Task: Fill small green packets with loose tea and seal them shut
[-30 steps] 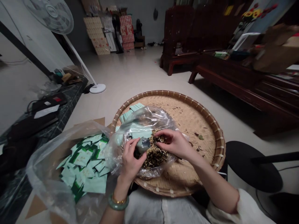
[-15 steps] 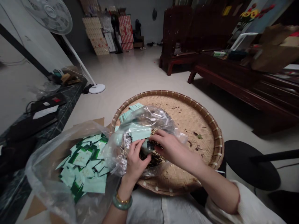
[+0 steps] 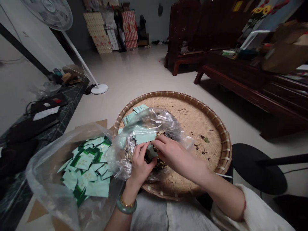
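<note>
One pale green sachet sits pinched in the left hand, inside a clear bag on a bamboo tray.
Right hand, fingers bunched, presses beside it over dark leaves, any grip hidden; more sachets lie in a second bag at near left.

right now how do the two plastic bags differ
The bag beside the tray holds flat green sachets, while the bag on the woven tray holds mostly dark loose bits. The left hand and right hand work in the tray bag, not the other. Both bags are clear plastic.
</note>
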A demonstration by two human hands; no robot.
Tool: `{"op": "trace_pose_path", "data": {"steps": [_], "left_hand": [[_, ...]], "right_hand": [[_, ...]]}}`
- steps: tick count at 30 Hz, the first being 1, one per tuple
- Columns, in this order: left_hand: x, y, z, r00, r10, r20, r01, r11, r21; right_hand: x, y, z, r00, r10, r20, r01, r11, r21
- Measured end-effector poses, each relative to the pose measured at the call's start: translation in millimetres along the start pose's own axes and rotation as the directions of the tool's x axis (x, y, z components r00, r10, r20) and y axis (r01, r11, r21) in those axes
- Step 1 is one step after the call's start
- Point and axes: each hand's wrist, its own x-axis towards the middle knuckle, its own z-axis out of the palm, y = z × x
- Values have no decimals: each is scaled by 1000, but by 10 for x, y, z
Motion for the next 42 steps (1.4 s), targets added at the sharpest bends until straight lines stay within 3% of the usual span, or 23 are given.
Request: {"op": "trace_pose_path", "data": {"steps": [8, 11, 13, 18, 22, 25, 29, 35, 42], "left_hand": [[-16, -5, 10, 1000, -15, 5, 15, 1000, -10], [-12, 0, -6, 999, -38, -22, 37, 999, -24], [-7, 5, -22, 997, -63, -43, 61, 998, -31], [-3, 34, -21, 997, -62, -40, 61, 998, -27], [-4, 51, -3, 997, -66, -41, 66, 998, -20], [-10, 37, -1, 998, -50, -39, 49, 999, -10], [-15, 18, -1, 999, -31, -44, 31, 1000, -3], [12, 26, -4, 996, -50, -70, 51, 999, 13], [13, 10, -4, 996, -20, -92, 25, 998, 56]], "right_hand": [[-6, 157, 172, 996, -59, -59, 64, 995, 75], [-28, 171, 186, 981, -93, -171, 123, 977, 175], [-50, 179, 187, 973, -47, -224, 92, 977, 195], [-61, 206, 214, 994, 30, -108, 1, 962, 272], [-42, 206, 221, 982, 42, -185, 19, 948, 317], [-41, 191, 222, 976, 18, -219, 33, 973, 229], [-50, 191, 241, 994, 17, -108, -15, 1000, 24], [-90, 272, 285, 988, 43, -147, -5, 967, 255], [-142, 264, 268, 983, 83, -164, -33, 957, 289]]}}
